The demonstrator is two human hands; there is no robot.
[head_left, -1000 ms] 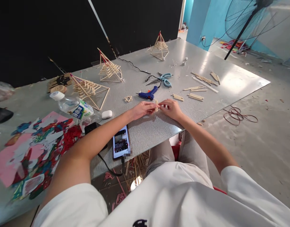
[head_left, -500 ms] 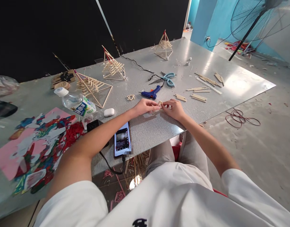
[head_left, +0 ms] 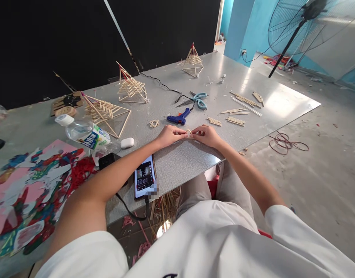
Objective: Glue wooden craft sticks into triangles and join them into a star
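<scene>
Near the table's front edge, my left hand [head_left: 171, 136] and my right hand [head_left: 207, 136] meet with pinched fingers around a small wooden stick piece [head_left: 189, 132]. Its shape is partly hidden by the fingertips. Just beyond them lies a blue glue gun [head_left: 179, 116], and left of it a small star made of sticks [head_left: 154, 123]. Light blue scissors [head_left: 200, 101] rest open farther back. Several short sticks [head_left: 235, 121] lie in groups to the right of my right hand.
Stick pyramids [head_left: 132, 88] stand along the back. To the left are a plastic bottle [head_left: 89, 133], white case [head_left: 127, 143], phone [head_left: 144, 177] and painted paper scraps [head_left: 41, 173]. A black cord runs behind the glue gun. A fan [head_left: 299, 27] stands at the right.
The view has shifted, so the table's things appear farther left and mostly slightly lower. Both hands remain together at the small stick piece, with the fingers slightly rearranged.
</scene>
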